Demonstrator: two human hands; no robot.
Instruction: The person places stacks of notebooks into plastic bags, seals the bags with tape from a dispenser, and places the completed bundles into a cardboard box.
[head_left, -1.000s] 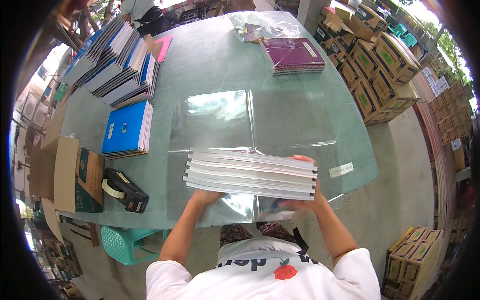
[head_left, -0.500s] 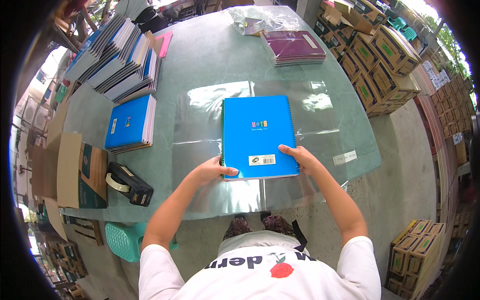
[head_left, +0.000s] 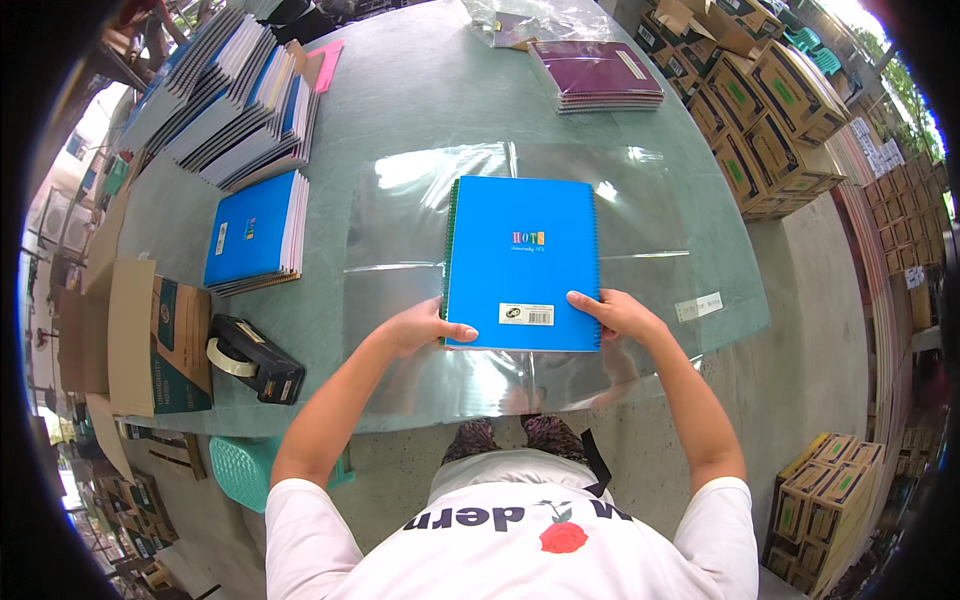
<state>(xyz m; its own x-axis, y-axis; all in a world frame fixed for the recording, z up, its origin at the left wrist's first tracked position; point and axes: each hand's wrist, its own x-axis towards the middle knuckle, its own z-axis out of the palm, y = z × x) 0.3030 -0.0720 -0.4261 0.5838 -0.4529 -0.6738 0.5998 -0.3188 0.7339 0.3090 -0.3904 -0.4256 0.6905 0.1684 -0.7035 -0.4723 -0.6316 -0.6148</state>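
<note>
A stack of blue spiral notebooks lies over a clear plastic sheet, in the middle of the table. My left hand grips its near left corner, thumb on the top cover and fingers out of sight below. At the near right edge my right hand holds it the same way, the thumb above a white label. Coil bindings show along both sides of the stack. Light glares off the creased sheet, which reaches past the stack on every side and over the table's near edge.
Blue notebooks and a taller slanting pile stand at the left. Nearby are a tape dispenser and an opened carton. Maroon notebooks lie at the far right of the green table. Cartons are stacked beyond it.
Both hands keep their hold on the notebook stack. The view has shifted slightly, and the stack sits a little higher and further right in it.
</note>
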